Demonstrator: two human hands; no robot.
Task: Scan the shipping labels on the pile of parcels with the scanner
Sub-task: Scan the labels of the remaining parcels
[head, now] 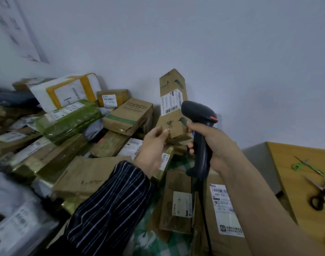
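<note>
My left hand grips the lower end of a long brown cardboard parcel and holds it upright above the pile. A white shipping label with barcodes runs down its front face. My right hand grips the handle of a black handheld scanner. The scanner head sits right beside the label's lower right corner. A black cable hangs down from the scanner handle. The pile of parcels spreads out to the left and below, with several labels facing up.
A large carton with a white label lies under my right forearm. At the right stands a wooden table with black scissors and a green-handled tool. A white wall rises behind the pile.
</note>
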